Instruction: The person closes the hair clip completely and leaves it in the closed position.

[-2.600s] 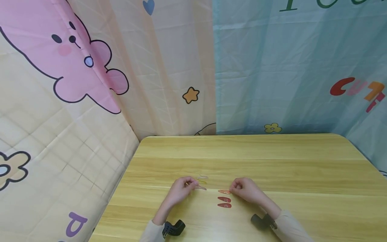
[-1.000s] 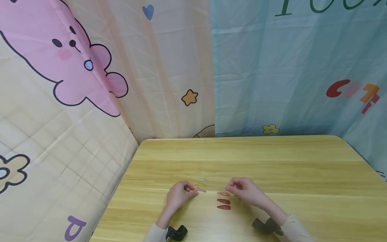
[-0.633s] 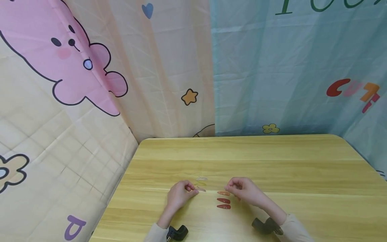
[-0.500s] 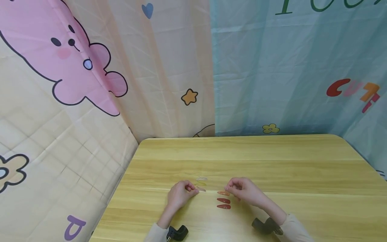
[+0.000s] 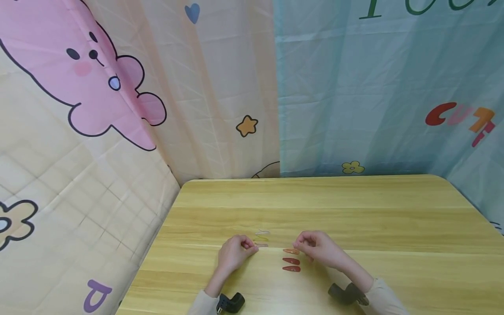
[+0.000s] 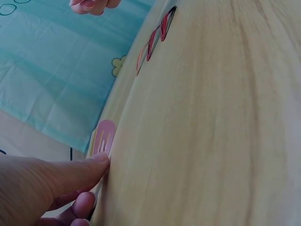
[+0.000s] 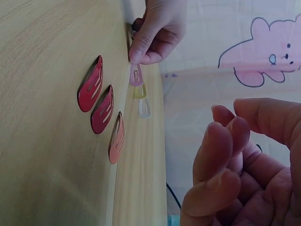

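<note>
My left hand pinches the narrow end of a pink snap hair clip between thumb and fingers, at the table surface. Just beyond it lie a yellow hair clip and a white hair clip, in a column. To the right, an orange hair clip and two red hair clips, one in the middle and one nearest, form a second column. My right hand hovers beside the orange clip, fingers loosely bent; the right wrist view shows nothing between them.
The clips lie on a light wooden table. A patterned curtain hangs behind it and along the left side. Black wrist-worn devices sit on the left wrist and the right wrist.
Over the last half second the pink clip has turned slightly, from slanting to nearly level with the others. Earlier, the right hand shifted slightly left, off the orange clip's end.
</note>
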